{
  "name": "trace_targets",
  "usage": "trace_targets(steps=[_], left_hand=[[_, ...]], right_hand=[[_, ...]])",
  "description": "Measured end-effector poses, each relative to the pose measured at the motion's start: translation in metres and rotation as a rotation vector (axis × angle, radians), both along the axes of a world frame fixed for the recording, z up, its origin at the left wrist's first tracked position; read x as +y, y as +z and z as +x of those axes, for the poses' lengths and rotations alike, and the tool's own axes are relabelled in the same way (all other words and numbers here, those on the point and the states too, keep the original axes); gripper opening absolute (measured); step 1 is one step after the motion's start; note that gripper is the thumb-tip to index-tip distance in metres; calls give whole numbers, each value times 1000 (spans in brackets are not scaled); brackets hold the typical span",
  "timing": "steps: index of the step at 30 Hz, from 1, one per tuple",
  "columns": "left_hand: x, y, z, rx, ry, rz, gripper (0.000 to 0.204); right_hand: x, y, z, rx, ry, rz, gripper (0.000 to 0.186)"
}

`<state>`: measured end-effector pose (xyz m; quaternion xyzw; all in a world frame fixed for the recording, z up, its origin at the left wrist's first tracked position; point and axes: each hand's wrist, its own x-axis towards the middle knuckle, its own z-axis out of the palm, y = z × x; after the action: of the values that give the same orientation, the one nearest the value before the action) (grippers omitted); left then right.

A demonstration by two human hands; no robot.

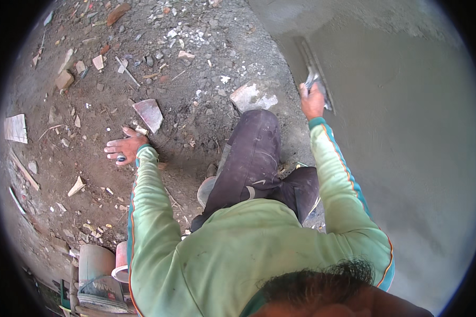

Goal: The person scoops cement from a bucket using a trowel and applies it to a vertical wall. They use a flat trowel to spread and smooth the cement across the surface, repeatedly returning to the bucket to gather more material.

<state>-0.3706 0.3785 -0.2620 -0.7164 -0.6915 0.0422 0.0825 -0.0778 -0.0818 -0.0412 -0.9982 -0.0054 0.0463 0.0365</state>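
Note:
My right hand (313, 100) is closed round the handle of a long, narrow plastering trowel (321, 74). The trowel's blade lies on smooth wet grey cement (391, 100), close to the cement's left edge. My left hand (126, 147) rests on the dirt ground (98, 174) with fingers spread, a ring with a dark stone on one of them. Just beyond that hand lies a broken piece of tile (149, 114). Nothing is held in the left hand.
Stones, tile shards and sticks litter the ground on the left. A flat whitish slab (253, 98) lies ahead of my bent knee (256, 129), beside the cement edge. At the lower left stand a grey bucket (96, 262) and a pinkish bucket (121, 259).

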Motion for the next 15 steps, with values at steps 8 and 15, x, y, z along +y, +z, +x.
trace_targets(steps=[8,15], left_hand=[[-1,-2,-5,3,-16,42,93],[1,-9,-11,61,-36,72,95]], right_hand=[[-5,-68,16,165,-113,-218,47],[28,28,25,-138,-89,-166,42]])
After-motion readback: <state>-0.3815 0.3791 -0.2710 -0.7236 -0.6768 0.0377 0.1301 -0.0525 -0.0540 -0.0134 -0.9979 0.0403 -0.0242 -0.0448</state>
